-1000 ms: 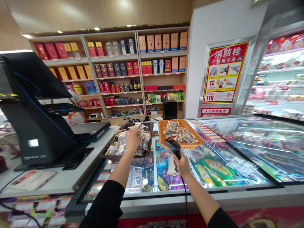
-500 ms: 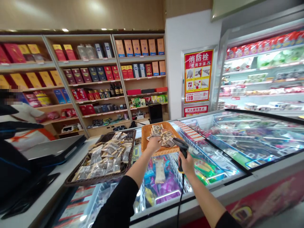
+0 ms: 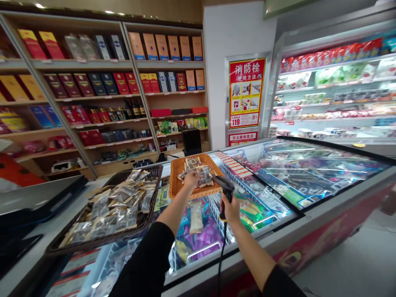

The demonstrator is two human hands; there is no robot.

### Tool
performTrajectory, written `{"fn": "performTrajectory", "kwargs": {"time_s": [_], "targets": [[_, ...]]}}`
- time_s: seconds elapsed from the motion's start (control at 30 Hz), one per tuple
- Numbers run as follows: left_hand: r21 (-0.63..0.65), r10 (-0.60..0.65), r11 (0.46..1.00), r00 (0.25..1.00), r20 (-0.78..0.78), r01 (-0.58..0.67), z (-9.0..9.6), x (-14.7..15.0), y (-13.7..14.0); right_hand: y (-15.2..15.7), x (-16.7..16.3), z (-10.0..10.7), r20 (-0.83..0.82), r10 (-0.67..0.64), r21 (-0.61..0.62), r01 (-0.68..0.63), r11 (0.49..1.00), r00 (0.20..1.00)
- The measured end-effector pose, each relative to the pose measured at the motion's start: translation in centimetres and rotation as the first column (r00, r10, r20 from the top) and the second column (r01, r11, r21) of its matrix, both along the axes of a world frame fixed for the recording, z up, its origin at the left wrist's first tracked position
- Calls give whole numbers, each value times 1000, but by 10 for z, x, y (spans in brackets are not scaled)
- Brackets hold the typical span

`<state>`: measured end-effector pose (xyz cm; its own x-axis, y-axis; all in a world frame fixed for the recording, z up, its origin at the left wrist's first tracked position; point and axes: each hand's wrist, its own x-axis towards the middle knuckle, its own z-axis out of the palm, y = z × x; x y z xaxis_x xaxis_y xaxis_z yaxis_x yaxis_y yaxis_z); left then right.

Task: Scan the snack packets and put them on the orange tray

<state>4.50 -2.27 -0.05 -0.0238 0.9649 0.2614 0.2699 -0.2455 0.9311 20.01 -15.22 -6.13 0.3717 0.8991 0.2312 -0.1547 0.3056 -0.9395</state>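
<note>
The right hand (image 3: 231, 209) grips the scanner (image 3: 228, 186) by the orange basket (image 3: 206, 192); the left hand (image 3: 191, 180) is at the packets (image 3: 206, 175) inside, its grip unclear; apparently packet handling, the next move calling for steady aim.

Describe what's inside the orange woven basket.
The orange woven basket holds a pile of small, clear-and-tan plastic packets. The left hand covers part of the pile, the black handheld scanner part of the right rim; anything beneath the top packets is hidden.

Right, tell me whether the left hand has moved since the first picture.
Yes, rightward: the left hand has gone from the dark basket to the orange basket.
</note>
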Motion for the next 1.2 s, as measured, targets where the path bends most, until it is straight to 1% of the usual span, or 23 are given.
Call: {"fn": "performTrajectory", "kwargs": {"time_s": [0.07,0.13,0.2,0.3,0.33,0.4,0.47,0.53,0.67,0.77,0.9,1.03,1.1,1.17,1.2], "targets": [[-19,57,998,997,46,-56,15,-26,-11,-6,-12,5,19,70,2,-70,998,997],[-31,98,995,991,87,-96,27,-59,-26,-14,-30,11,54,152,-3,-152,988,987],[3,127,992,990,54,-127,33,-94,-43,-23,-52,15,103,231,-6,-232,973,967],[99,200,976,979,-37,-196,27,-139,-72,-37,-82,16,219,249,-2,-255,967,943],[113,226,969,974,-29,-222,23,-150,-80,-41,-89,16,273,239,7,-250,968,932],[94,266,958,963,47,-270,13,-162,-93,-48,-97,15,398,213,38,-248,968,892],[63,281,955,953,111,-289,7,-164,-99,-53,-100,15,506,183,70,-252,965,843],[66,278,956,955,103,-286,4,-161,-99,-57,-99,16,566,150,92,-242,966,810],[103,273,955,961,52,-277,4,-156,-94,-61,-96,18,583,135,78,-221,972,801],[103,266,957,962,58,-271,4,-156,-94,-61,-97,18,605,125,67,-207,976,786],[98,266,957,960,86,-274,4,-156,-95,-62,-99,17,656,110,84,-216,973,747],[85,277,955,957,92,-285,4,-156,-94,-63,-100,18,653,105,98,-222,970,750],[82,279,955,958,71,-284,4,-153,-95,-64,-100,18,643,103,96,-213,972,759],[129,288,949,957,21,-288,7,-149,-99,-64,-100,18,631,102,95,-207,974,769],[185,306,937,952,-14,-298,10,-147,-102,-64,-99,17,625,100,97,-204,974,774]]}}
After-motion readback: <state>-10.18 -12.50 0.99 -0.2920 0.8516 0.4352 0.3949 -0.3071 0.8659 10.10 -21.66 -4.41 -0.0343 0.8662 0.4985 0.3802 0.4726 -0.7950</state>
